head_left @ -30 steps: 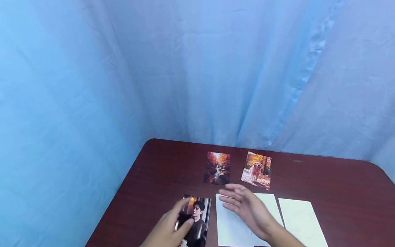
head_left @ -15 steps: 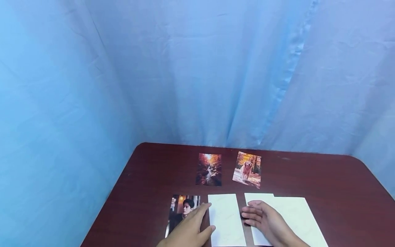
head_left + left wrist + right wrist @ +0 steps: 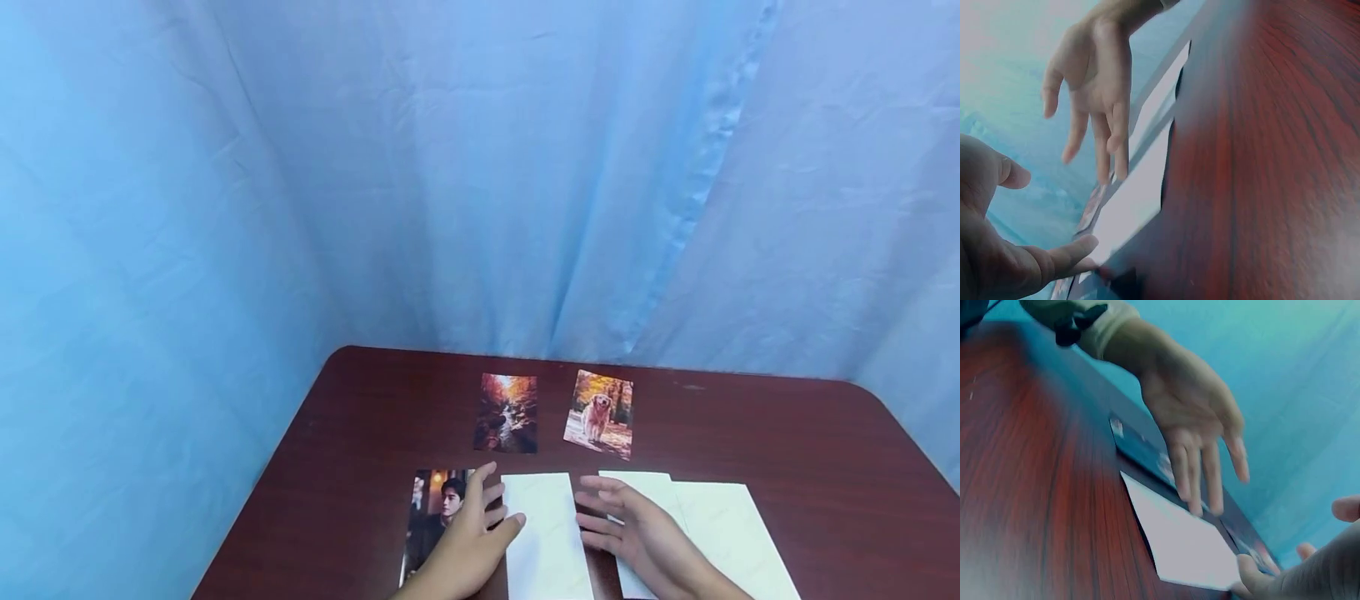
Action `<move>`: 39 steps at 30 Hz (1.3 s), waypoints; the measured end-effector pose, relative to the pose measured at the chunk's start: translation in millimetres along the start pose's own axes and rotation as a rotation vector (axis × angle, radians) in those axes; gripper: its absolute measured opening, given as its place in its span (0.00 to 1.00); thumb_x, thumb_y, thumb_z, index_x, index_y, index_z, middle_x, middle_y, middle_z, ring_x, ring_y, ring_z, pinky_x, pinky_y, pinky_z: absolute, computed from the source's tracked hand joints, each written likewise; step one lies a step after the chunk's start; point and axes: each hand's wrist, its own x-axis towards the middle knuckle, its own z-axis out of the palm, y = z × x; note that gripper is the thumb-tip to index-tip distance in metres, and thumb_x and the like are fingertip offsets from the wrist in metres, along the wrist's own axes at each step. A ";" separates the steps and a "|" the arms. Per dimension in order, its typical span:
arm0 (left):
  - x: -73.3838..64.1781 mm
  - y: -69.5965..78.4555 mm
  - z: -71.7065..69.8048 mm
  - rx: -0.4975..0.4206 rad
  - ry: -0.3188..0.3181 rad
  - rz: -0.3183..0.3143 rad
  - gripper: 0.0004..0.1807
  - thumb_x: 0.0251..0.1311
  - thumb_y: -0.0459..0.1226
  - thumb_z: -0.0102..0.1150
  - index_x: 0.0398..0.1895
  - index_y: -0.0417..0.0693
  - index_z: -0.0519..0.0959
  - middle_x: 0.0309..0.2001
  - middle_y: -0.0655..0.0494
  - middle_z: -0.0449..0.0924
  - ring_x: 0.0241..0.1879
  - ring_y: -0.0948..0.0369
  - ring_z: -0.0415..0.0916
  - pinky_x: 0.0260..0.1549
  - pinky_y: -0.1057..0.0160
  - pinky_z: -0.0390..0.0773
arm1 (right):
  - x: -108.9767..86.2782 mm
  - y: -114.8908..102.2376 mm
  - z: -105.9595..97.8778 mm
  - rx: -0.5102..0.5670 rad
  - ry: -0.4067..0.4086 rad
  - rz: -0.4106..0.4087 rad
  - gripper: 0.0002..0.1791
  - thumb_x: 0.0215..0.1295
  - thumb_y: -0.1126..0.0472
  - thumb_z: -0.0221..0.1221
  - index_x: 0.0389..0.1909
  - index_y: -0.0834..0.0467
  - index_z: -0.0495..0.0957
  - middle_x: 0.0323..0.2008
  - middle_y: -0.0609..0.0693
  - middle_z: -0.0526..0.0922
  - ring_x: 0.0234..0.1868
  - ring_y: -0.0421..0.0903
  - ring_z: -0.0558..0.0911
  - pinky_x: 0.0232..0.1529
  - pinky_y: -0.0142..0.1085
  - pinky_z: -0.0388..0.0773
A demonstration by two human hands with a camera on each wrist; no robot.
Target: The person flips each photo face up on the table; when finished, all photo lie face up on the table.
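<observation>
A blank white card (image 3: 543, 542) lies on the table between my two hands. My left hand (image 3: 472, 533) is at its left edge with fingers loosely extended, covering part of a photo of a person (image 3: 427, 525) in dark clothing. On the card's other side, my right hand (image 3: 637, 529) has its fingertips close to the right edge and partly covers a second white card (image 3: 645, 483). That second card overlaps a third white card (image 3: 735, 542) in the head view. Both wrist views show the fingers relaxed around the middle white card (image 3: 1185, 544), holding nothing.
Farther back lie a photo of an autumn stream (image 3: 508, 412) and a photo of a golden dog (image 3: 598, 414). The dark red wooden table (image 3: 810, 450) has rounded far corners. A light blue curtain (image 3: 480, 208) hangs behind and beside it.
The second white card has shifted right, away from the first and against the third. My left hand has moved right from the portrait photo to the first card's edge. The head view has shifted slightly.
</observation>
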 end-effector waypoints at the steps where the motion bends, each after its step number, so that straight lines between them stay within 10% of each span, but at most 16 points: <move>1: 0.1 0.6 0.8 -0.007 -0.002 -0.007 0.46 0.74 0.45 0.61 0.84 0.43 0.46 0.77 0.23 0.60 0.72 0.27 0.67 0.66 0.29 0.73 | 2.8 -0.5 4.5 -0.004 0.003 0.005 0.40 0.86 0.47 0.39 0.83 0.69 0.40 0.81 0.80 0.41 0.80 0.74 0.59 0.72 0.49 0.77; 10: 0.5 0.6 4.8 -0.026 -0.021 0.018 0.39 0.74 0.42 0.60 0.81 0.40 0.55 0.77 0.23 0.59 0.76 0.26 0.61 0.71 0.28 0.67 | 17.6 0.5 20.4 -0.011 0.072 0.035 0.37 0.85 0.49 0.36 0.83 0.68 0.43 0.81 0.78 0.45 0.80 0.73 0.58 0.68 0.47 0.75; 16: -0.3 1.8 9.9 0.011 -0.015 0.014 0.38 0.72 0.41 0.61 0.79 0.41 0.59 0.77 0.23 0.60 0.73 0.24 0.64 0.68 0.27 0.69 | 11.9 -2.0 17.3 0.010 0.167 0.010 0.35 0.84 0.51 0.38 0.82 0.64 0.48 0.81 0.70 0.56 0.66 0.52 0.66 0.53 0.38 0.73; 27: -0.7 10.6 21.0 0.233 -0.067 0.130 0.34 0.72 0.47 0.62 0.77 0.55 0.64 0.75 0.52 0.74 0.73 0.48 0.72 0.67 0.47 0.77 | 3.9 -3.0 15.8 0.033 0.095 -0.018 0.34 0.84 0.51 0.40 0.83 0.62 0.46 0.75 0.53 0.72 0.67 0.47 0.68 0.59 0.40 0.74; 32: 0.9 16.8 24.3 0.181 -0.044 0.192 0.31 0.73 0.46 0.61 0.76 0.53 0.66 0.72 0.53 0.77 0.61 0.53 0.78 0.56 0.61 0.79 | 1.3 -7.0 20.1 0.044 0.084 -0.049 0.34 0.85 0.51 0.40 0.83 0.60 0.47 0.75 0.52 0.73 0.69 0.47 0.70 0.63 0.41 0.75; 39: 1.8 21.3 27.5 0.058 -0.093 0.213 0.31 0.75 0.42 0.59 0.76 0.49 0.64 0.75 0.50 0.73 0.75 0.51 0.70 0.62 0.64 0.79 | -3.8 -14.3 26.2 0.062 0.073 -0.087 0.31 0.86 0.52 0.38 0.82 0.59 0.46 0.78 0.55 0.65 0.70 0.45 0.70 0.61 0.39 0.76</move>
